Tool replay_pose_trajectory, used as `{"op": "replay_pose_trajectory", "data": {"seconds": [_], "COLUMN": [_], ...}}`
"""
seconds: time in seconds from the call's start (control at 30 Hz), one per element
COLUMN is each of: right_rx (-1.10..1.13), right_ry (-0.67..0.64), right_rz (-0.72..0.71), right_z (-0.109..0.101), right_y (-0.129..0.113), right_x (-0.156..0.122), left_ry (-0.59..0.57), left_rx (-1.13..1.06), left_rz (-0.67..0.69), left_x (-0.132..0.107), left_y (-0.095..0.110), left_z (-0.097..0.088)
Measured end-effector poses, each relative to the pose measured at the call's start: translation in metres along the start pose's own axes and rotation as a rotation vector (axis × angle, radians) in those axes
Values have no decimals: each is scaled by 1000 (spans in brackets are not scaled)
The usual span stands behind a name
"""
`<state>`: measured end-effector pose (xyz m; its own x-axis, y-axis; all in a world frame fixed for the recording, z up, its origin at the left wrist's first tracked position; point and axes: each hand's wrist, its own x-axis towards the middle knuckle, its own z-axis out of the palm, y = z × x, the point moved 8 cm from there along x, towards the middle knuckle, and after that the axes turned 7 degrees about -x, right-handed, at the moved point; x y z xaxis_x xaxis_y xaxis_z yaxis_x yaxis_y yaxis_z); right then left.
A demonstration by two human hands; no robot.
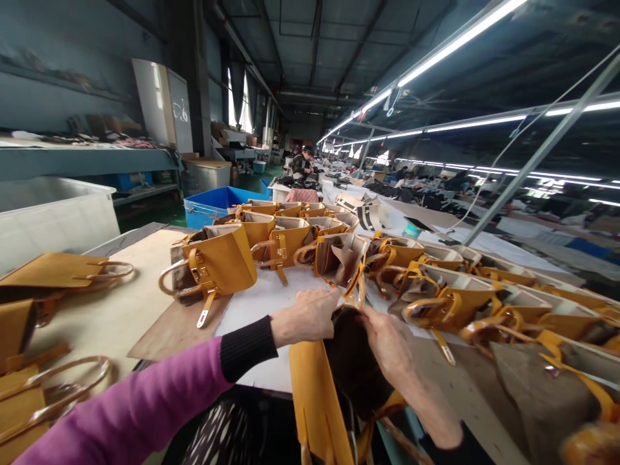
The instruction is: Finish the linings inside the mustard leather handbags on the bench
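A mustard-yellow handbag (317, 394) is tipped open in front of my body, its dark brown inside facing up between my hands. My left hand (307, 314) is closed at the bag's far edge, the fingers curled inward. Opposite it, my right hand (394, 349) grips the rim on the right side, thumb toward the opening. Just beyond my hands another yellow handbag (339, 261) stands with its beige lining showing. To the left of that, a yellow handbag (225, 261) leans over, its strap with a metal plate hanging down.
Rows of yellow handbags (455, 294) cover the right of the table. More bags (58, 274) lie at the left. Beyond the table are a blue bin (213, 210) and, to the left, a white tub (53, 210). A person (303, 165) sits farther back. A slanted metal pole (537, 155) rises on the right.
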<state>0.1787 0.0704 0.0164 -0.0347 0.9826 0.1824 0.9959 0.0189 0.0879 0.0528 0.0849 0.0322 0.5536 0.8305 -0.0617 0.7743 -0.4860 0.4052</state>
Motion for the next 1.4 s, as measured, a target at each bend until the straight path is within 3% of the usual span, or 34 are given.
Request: {"op": "replay_pose_trajectory", "data": {"seconds": [0.1, 0.23, 0.43, 0.63, 0.77, 0.93, 1.4], "right_rx": [-48, -87, -101, -155, -176, -165, -188], "right_ry": [20, -7, -55, -31, -9, -8, -32], "right_rz": [18, 24, 64, 36, 32, 48, 57], "right_z": [-8, -13, 0, 8, 6, 5, 5], "right_y": [6, 8, 15, 27, 26, 28, 26], "right_x": [-7, -13, -12, -11, -10, -9, -9], "left_ry": [14, 57, 54, 97, 121, 116, 143], "left_rx": [32, 72, 62, -101, -124, -97, 86], "left_rz": [31, 86, 179, 370, 414, 530, 565], "left_x": [4, 33, 67, 64, 60, 46, 44], "left_y": [3, -9, -15, -9, -7, 9, 19], "left_z": [1, -7, 4, 17, 12, 4, 7]}}
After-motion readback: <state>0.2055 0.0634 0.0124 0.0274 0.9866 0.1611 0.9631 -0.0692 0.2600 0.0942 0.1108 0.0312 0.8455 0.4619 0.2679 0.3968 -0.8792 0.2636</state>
